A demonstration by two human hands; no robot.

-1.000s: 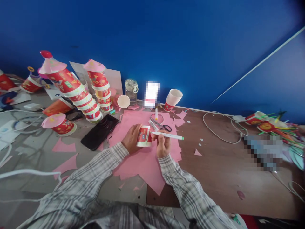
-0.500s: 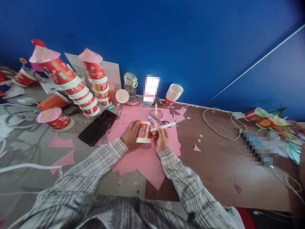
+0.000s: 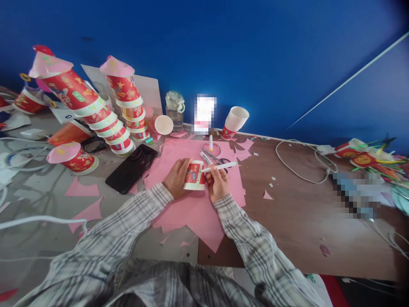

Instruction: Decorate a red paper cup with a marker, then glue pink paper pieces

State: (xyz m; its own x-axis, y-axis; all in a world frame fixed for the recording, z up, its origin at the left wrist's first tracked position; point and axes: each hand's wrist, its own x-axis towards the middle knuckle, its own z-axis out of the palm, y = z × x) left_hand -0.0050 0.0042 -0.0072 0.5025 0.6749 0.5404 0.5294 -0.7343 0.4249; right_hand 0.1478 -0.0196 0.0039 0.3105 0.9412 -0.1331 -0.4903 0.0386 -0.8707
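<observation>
A red-and-white paper cup lies on its side above the pink paper, its printed wall facing up. My left hand is wrapped round the cup's left end. Pinched in my right hand is a white marker whose tip meets the cup near its right rim. Just beyond the hands lie scissors, a second white marker and a yellow-tipped marker.
Stacked cup towers with pink cone tops stand at the left, by a black phone. Behind are a glass jar and white cups. A white cable and paper scraps lie on the right.
The whole view has shifted slightly. My left hand still grips the cup, and the marker in my right hand has moved only a little along its right rim.
</observation>
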